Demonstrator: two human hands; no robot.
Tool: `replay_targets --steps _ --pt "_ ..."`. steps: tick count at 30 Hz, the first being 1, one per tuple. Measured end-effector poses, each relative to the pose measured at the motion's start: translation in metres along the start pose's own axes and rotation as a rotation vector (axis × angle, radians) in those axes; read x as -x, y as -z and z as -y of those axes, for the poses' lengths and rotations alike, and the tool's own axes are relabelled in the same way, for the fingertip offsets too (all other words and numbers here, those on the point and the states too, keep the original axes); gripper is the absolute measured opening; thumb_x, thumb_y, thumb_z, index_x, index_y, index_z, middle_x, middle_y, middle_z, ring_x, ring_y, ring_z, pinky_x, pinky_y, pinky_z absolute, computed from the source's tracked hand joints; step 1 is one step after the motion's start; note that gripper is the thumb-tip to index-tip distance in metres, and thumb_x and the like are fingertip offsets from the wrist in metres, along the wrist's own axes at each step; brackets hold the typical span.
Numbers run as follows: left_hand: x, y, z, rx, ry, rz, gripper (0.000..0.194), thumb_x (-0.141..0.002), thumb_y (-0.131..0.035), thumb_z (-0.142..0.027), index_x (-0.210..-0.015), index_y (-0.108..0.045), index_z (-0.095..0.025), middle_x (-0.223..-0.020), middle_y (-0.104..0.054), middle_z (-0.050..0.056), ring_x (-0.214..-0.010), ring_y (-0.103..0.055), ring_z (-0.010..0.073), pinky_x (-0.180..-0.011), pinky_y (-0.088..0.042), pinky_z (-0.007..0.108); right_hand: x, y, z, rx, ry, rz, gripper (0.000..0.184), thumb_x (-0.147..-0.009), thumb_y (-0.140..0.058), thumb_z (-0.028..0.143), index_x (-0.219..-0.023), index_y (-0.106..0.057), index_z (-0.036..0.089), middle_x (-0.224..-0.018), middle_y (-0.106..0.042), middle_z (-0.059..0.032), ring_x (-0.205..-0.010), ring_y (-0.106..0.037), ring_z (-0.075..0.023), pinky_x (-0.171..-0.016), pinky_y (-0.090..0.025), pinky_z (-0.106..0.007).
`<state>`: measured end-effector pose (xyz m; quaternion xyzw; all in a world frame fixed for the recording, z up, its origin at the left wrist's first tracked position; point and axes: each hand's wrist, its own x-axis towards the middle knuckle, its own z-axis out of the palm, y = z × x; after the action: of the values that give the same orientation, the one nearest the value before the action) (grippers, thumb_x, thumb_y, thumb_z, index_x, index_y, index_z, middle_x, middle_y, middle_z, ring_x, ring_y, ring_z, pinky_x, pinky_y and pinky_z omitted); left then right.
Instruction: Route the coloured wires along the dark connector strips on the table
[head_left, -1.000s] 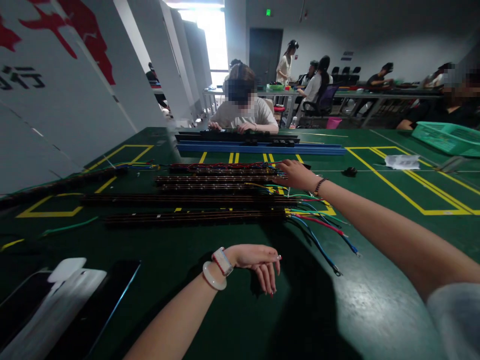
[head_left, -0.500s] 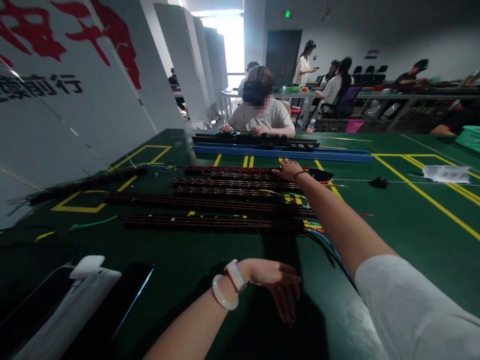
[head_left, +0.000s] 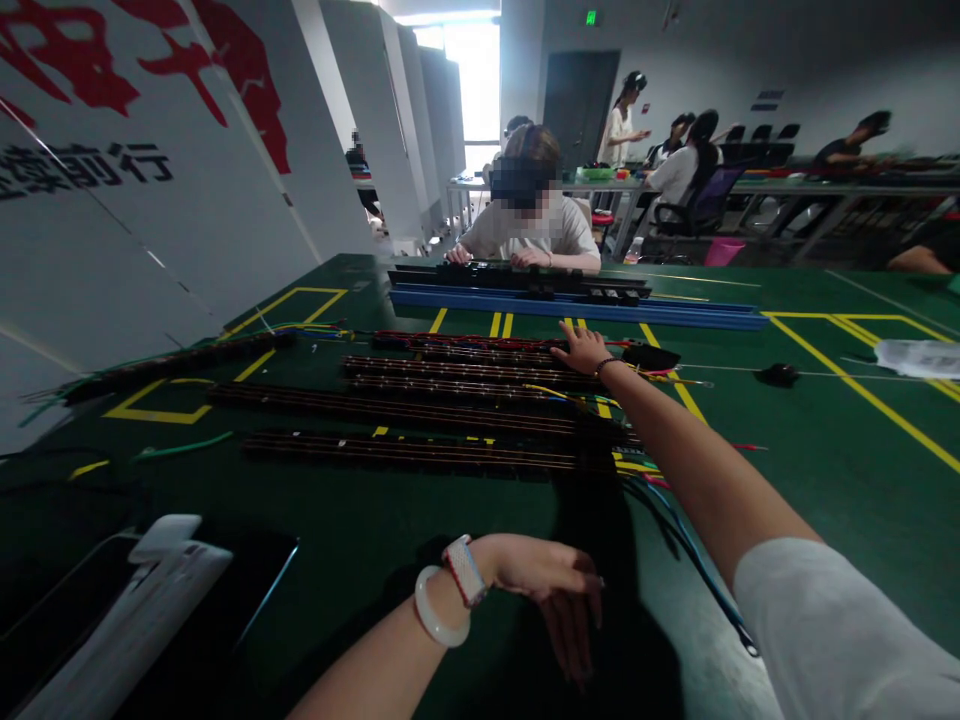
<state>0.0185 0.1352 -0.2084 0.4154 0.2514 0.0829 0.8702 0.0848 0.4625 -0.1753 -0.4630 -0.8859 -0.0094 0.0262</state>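
Just above the centre of the frame, the wire bundle (head_left: 465, 343), dark with red strands, lies with its long axis running left to right, almost square across the line of reach. Its right-hand end is at the right hand (head_left: 586, 350), much the nearer of the two hands; the left hand (head_left: 546, 578) is well apart from it, at lower centre. The hands are apart from each other. The right is palm down with its fingers spread, not closed around anything; whether its fingertips press on the bundle cannot be told. The left bends at the wrist, its fingers hanging loosely with nothing in them.

Between the left hand and the bundle, four dark strips lie roughly parallel to it: two studded strips (head_left: 435, 374), then a long strip (head_left: 360, 403) and the nearest strip (head_left: 420, 452). The right forearm passes over the cables at their right ends, hiding some; a blue cable (head_left: 709, 570) trails to lower right. A black piece (head_left: 651, 357) lies just beside the right wrist. Beyond the bundle, towards the top, a blue rail (head_left: 570, 304) crosses the green worktop (head_left: 352, 560), with a co-worker (head_left: 532, 225) behind it.
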Motion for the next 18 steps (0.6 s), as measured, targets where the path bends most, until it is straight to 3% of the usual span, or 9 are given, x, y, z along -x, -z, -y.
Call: replay_targets --steps 3,7,11,14,18 --pt "0.006 -0.005 -0.011 0.072 0.087 0.117 0.034 -0.085 -0.044 -0.047 -0.091 -0.050 -0.015 -0.071 -0.062 0.010 -0.069 -0.065 0.0225 -0.064 -0.052 0.037 0.026 0.009 0.018 -0.015 0.116 -0.100 0.070 -0.089 -0.043 0.053 -0.146 -0.020 0.019 -0.147 -0.019 -0.0154 -0.133 -0.021 -0.0307 -0.106 -0.018 -0.045" --pt "0.010 -0.009 -0.020 0.069 0.063 0.160 0.026 -0.089 -0.036 -0.039 -0.092 -0.046 -0.015 -0.077 -0.063 0.011 -0.072 -0.066 0.0198 -0.069 -0.052 0.036 0.091 0.030 0.047 -0.140 0.404 -0.133 0.052 -0.091 -0.041 0.051 -0.126 -0.045 0.014 -0.124 -0.045 -0.0145 -0.111 -0.044 -0.0255 -0.096 -0.032 -0.036" --pt "0.010 -0.010 -0.021 0.049 0.061 0.153 0.027 -0.089 -0.035 -0.041 -0.092 -0.045 -0.016 -0.077 -0.063 0.011 -0.072 -0.066 0.0208 -0.068 -0.052 0.036 0.160 0.044 0.060 -0.040 0.582 -0.019 0.054 -0.087 -0.041 0.061 -0.107 -0.054 0.012 -0.104 -0.052 -0.0138 -0.095 -0.048 -0.0256 -0.086 -0.036 -0.037" --pt "0.012 -0.012 -0.022 0.052 0.053 0.128 0.026 -0.090 -0.034 -0.038 -0.093 -0.045 -0.015 -0.076 -0.063 0.011 -0.071 -0.066 0.0194 -0.066 -0.052 0.033 0.190 0.046 0.061 0.110 0.615 0.048 0.055 -0.085 -0.046 0.059 -0.111 -0.054 0.011 -0.108 -0.050 -0.0156 -0.094 -0.047 -0.0277 -0.084 -0.036 -0.039" --pt "0.014 -0.014 -0.023 0.053 0.040 0.112 0.027 -0.091 -0.034 -0.038 -0.094 -0.045 -0.014 -0.079 -0.064 0.012 -0.073 -0.066 0.0198 -0.067 -0.052 0.033 0.203 0.041 0.057 0.174 0.525 0.061 0.053 -0.087 -0.047 0.053 -0.121 -0.051 0.012 -0.115 -0.047 -0.0166 -0.097 -0.047 -0.0282 -0.084 -0.038 -0.039"
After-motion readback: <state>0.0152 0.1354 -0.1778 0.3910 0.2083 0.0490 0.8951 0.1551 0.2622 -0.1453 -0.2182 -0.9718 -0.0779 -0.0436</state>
